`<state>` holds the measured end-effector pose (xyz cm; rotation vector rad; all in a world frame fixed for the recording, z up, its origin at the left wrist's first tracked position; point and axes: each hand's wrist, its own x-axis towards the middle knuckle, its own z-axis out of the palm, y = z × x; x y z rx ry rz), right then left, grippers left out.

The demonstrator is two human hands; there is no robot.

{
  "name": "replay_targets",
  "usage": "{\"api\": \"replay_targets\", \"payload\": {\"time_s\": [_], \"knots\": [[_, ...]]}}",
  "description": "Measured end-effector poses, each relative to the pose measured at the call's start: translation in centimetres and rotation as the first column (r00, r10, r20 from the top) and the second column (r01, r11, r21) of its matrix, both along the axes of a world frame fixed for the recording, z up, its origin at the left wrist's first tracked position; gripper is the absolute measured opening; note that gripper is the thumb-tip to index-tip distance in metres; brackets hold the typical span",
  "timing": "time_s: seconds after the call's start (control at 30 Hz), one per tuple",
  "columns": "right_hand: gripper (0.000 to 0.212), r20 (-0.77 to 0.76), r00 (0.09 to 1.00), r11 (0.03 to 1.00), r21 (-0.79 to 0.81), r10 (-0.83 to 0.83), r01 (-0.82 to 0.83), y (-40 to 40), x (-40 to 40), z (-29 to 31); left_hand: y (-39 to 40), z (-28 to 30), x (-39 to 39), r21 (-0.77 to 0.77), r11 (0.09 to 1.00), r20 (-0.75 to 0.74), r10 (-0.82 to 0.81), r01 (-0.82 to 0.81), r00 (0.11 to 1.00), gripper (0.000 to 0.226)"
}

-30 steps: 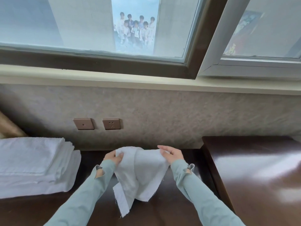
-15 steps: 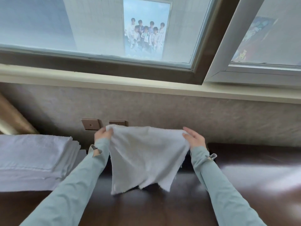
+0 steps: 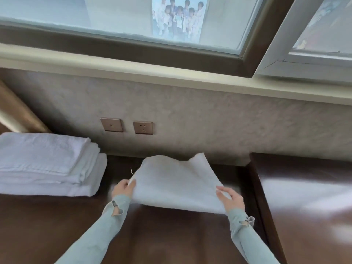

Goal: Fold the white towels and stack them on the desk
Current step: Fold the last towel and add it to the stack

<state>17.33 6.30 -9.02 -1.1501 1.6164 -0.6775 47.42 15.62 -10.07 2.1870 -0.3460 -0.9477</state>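
While both hands hold a small white towel (image 3: 177,183) over the dark desk (image 3: 171,235), it hangs between them, ready to be laid flat.

L hand (image 3: 122,189) pinches the towel's near-left corner w/ thumb & fingers; R hand (image 3: 230,199) grips the near-right corner, fingers curled over the edge. Far edge billows up beyond the knuckles, near edge sags just above the desk, prob. so the cloth spreads w/o creases before folding. Well left of the L hand sits a stack of folded white towels (image 3: 47,164), likely where this one goes next. Beyond the fingertips, 2 wall sockets (image 3: 126,126). Right of the R hand, a raised desk section (image 3: 304,197).
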Motion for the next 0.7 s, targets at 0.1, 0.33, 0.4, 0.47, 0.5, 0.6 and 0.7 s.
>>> {"api": "replay_targets", "payload": {"time_s": [0.1,0.33,0.4,0.47,0.5,0.6,0.7], "knots": [[0.014,-0.184,0.983,0.985,0.172,0.024,0.008,3.2,-1.9,-4.7,2.7,-5.4,-0.9,0.341,0.936,-0.085,-0.061,0.086,0.995,0.029],[0.031,-0.421,0.901,0.933,0.356,0.108,0.054,6.1,-3.6,-9.3,4.3,-9.0,-2.3,0.580,0.806,-0.247,0.037,0.117,0.968,0.020],[0.026,-0.456,0.878,0.933,0.358,0.145,0.032,5.6,-3.5,-9.4,4.0,-8.5,-2.4,0.551,0.831,-0.254,0.086,0.072,0.963,0.020],[0.020,-0.503,0.833,0.905,0.425,0.229,0.008,4.7,-3.5,-9.4,3.8,-9.1,-2.3,0.491,0.871,-0.296,0.142,0.023,0.945,0.016],[0.020,-0.530,0.777,0.869,0.493,0.340,-0.044,4.4,-3.3,-9.2,3.8,-9.2,-2.5,0.427,0.904,-0.345,0.160,0.003,0.925,0.014],[0.035,-0.596,0.566,0.809,0.528,0.569,-0.258,3.0,-1.4,-8.4,3.1,-9.1,-3.6,0.205,0.979,-0.396,0.075,0.008,0.915,0.005],[0.032,-0.460,0.695,0.833,0.328,0.553,-0.446,0.9,4.0,-7.0,1.5,-7.2,-5.4,0.093,0.995,-0.471,0.011,0.038,0.882,0.024]]}}
